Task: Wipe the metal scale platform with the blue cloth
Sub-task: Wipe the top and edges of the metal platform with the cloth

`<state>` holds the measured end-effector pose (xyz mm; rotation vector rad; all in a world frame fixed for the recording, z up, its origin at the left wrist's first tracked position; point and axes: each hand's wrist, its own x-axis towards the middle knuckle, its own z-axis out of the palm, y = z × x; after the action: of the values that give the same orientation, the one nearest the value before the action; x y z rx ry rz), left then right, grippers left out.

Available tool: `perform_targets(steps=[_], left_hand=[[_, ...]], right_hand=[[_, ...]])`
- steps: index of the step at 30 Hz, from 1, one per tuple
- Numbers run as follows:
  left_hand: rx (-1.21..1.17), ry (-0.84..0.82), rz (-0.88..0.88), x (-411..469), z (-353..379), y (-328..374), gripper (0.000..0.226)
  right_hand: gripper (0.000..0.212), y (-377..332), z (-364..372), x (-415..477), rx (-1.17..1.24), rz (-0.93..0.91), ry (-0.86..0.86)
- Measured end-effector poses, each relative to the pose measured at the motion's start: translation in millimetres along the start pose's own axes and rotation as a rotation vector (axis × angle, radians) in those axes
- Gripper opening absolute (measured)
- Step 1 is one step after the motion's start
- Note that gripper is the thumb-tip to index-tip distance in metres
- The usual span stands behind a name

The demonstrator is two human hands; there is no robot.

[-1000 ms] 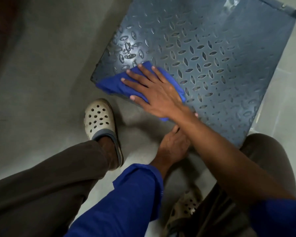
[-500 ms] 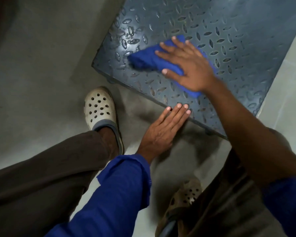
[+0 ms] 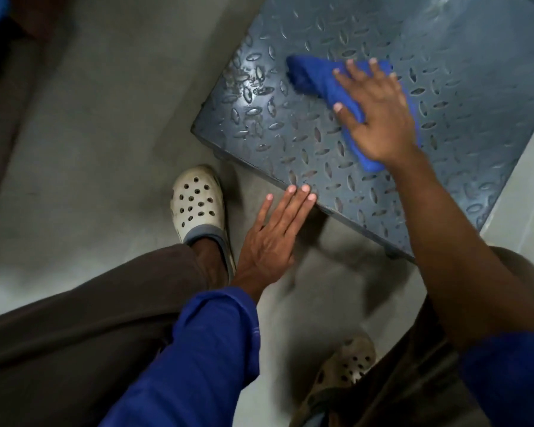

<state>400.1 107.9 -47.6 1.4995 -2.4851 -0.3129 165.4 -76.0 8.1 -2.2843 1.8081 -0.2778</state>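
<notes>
The scale platform lies flat on the floor, a dark metal plate with raised oval treads, one corner pointing toward your left foot. The blue cloth sits bunched on it, partly under your right hand. That hand lies flat with its fingers straight and spread. It presses the cloth down and does not grip it. One rolled end of the cloth pokes out to the left, beyond your fingertips.

Your left hand is flat too, fingers straight and close together. The fingertips touch the platform's near edge. It holds nothing and seems to be bracing you.

To wipe well, I'd open the cloth wider so more of it lies under your palm. Bunched like this, it likely skims over the treads. Work in overlapping passes, both along and across the ovals, since dirt probably sits in the grooves around them. The shiny, smeared patch near the left corner looks like it needs attention. Carry each pass right off the edge.

Your pale shoe stands just beside that corner, so mind it.
</notes>
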Motion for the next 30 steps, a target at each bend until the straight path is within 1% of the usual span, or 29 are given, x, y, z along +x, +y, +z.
perform_targets(steps=[1, 2, 3, 5, 6, 7, 9, 12, 14, 15, 17, 19, 20, 22, 23, 24, 26, 27, 28, 29, 30], left_hand=[[0.016, 0.004, 0.009, 0.7, 0.9, -4.2, 0.093], [0.029, 0.007, 0.017, 1.0, 2.0, -6.6, 0.093], [0.038, 0.008, 0.023, 0.8, 2.8, -7.7, 0.093], [0.044, 0.011, 0.028, -0.3, 4.5, -5.4, 0.091], [0.043, 0.016, 0.026, -0.8, 4.7, -4.0, 0.090], [0.038, 0.025, 0.022, -1.0, 4.3, -3.3, 0.089], [0.004, 0.040, 0.003, 0.1, 3.8, -5.6, 0.089], [-0.049, 0.069, -0.034, 2.6, 7.4, -11.9, 0.086], [-0.053, 0.082, -0.031, 3.2, 15.8, -14.4, 0.089], [-0.045, 0.088, -0.031, 3.6, 20.8, -14.4, 0.092], [-0.029, 0.086, -0.045, 5.3, 27.5, -11.8, 0.096], [-0.016, 0.068, -0.054, 4.0, 31.2, -8.2, 0.100], [-0.014, 0.062, -0.050, 3.0, 32.6, -7.3, 0.103], [-0.035, 0.072, -0.034, 2.6, 36.6, -8.8, 0.107], [-0.053, 0.089, -0.029, 2.7, 39.4, -9.8, 0.107], [-0.070, 0.111, -0.027, 3.9, 42.1, -10.2, 0.106], [-0.103, 0.164, -0.029, 8.2, 48.9, -8.4, 0.105], [-0.116, 0.194, -0.042, 10.6, 52.4, -6.2, 0.103], [-0.128, 0.220, -0.062, 12.8, 55.5, -3.1, 0.100], [-0.141, 0.237, -0.084, 14.6, 57.5, 0.5, 0.098], [-0.153, 0.239, -0.100, 15.6, 58.2, 3.7, 0.098]], right_hand=[[0.057, -2.0, 0.8, 4.2, -0.001, 0.080, 0.021], [0.058, -14.7, 3.2, 6.2, -0.001, 0.094, 0.019], [0.058, -33.2, 6.1, 3.9, 0.001, 0.053, 0.002], [0.055, -62.4, 13.6, -16.2, 0.011, -0.132, -0.055], [0.054, -64.9, 16.1, -28.8, 0.007, -0.207, -0.076], [0.053, -58.8, 17.0, -39.8, -0.003, -0.233, -0.080], [0.053, -33.6, 12.9, -49.3, -0.006, -0.165, -0.050], [0.055, 0.5, 4.8, -22.7, 0.000, 0.071, 0.004], [0.059, -9.4, 3.5, 19.2, -0.010, 0.182, 0.012], [0.062, -27.2, 5.5, 40.1, -0.023, 0.177, -0.008], [0.064, -77.2, 15.1, 68.5, -0.039, 0.024, -0.071], [0.064, -120.9, 27.8, 65.5, -0.024, -0.204, -0.160], [0.063, -131.9, 34.2, 53.5, -0.029, -0.311, -0.202], [0.060, -124.6, 38.6, 40.2, -0.016, -0.423, -0.234], [0.060, -112.7, 36.7, 49.1, -0.014, -0.425, -0.220], [0.060, -101.7, 32.8, 65.1, -0.016, -0.380, -0.199], [0.059, -92.2, 24.8, 103.5, -0.019, -0.214, -0.137], [0.058, -100.2, 24.6, 115.7, -0.017, -0.162, -0.131], [0.058, -117.2, 28.4, 118.9, -0.030, -0.172, -0.140], [0.058, -137.5, 33.5, 111.7, -0.052, -0.244, -0.160], [0.057, -156.4, 39.9, 96.9, -0.060, -0.355, -0.202]])
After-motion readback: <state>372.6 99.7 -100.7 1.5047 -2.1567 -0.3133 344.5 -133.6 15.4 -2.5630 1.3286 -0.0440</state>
